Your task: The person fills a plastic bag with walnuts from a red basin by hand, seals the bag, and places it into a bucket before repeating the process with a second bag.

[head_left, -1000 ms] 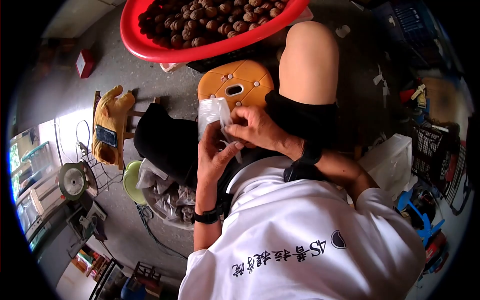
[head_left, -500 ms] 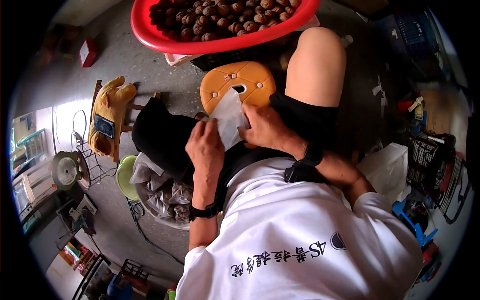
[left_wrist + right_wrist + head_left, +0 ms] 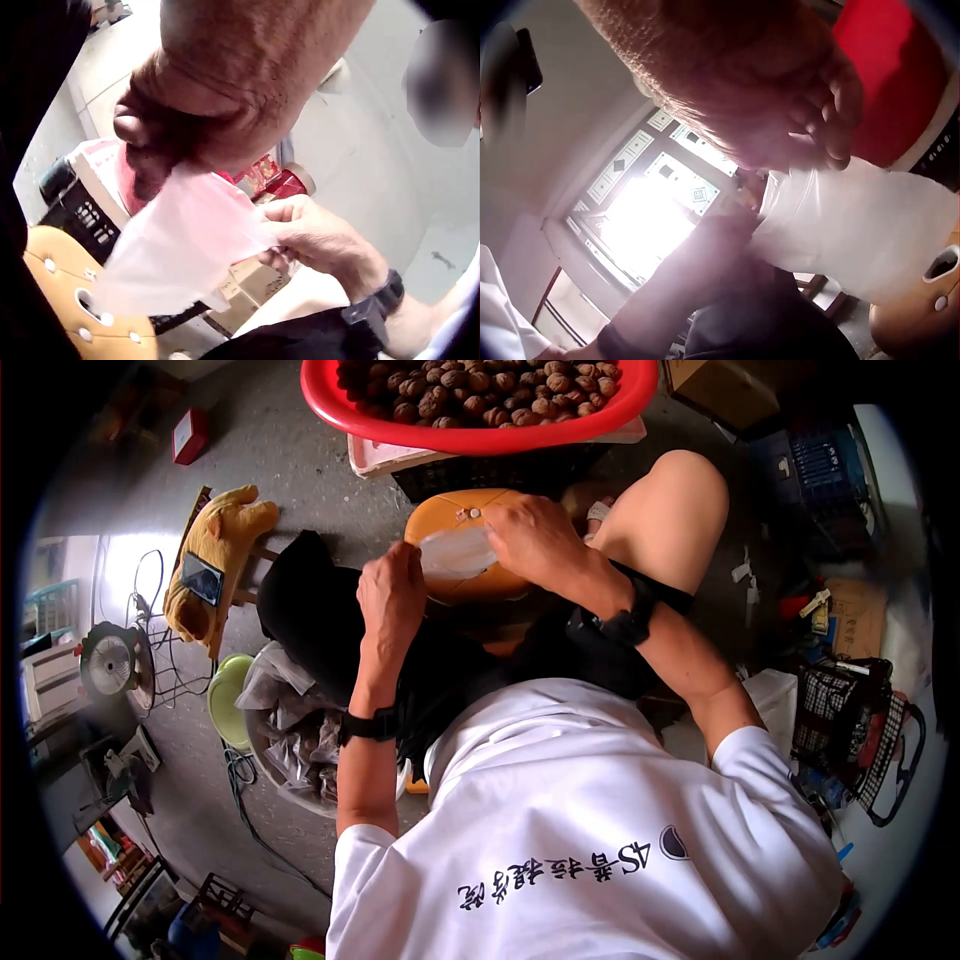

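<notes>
A thin clear plastic bag (image 3: 455,550) is pinched by the left hand (image 3: 392,595) and the right hand (image 3: 535,535) over the orange plastic stool (image 3: 470,588). Opening is judged to be in hand, and its mouth must be parted next.

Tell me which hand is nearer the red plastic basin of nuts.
Right. The right hand is just short of the red plastic basin; the left hand is farther back toward the body. Both hold the clear plastic bag.

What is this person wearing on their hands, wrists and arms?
Both hands are bare, no gloves. The left hand has a black strap round its wrist; the right hand has a bulkier black wrist unit. The white T-shirt has short sleeves that leave the forearms uncovered.
</notes>
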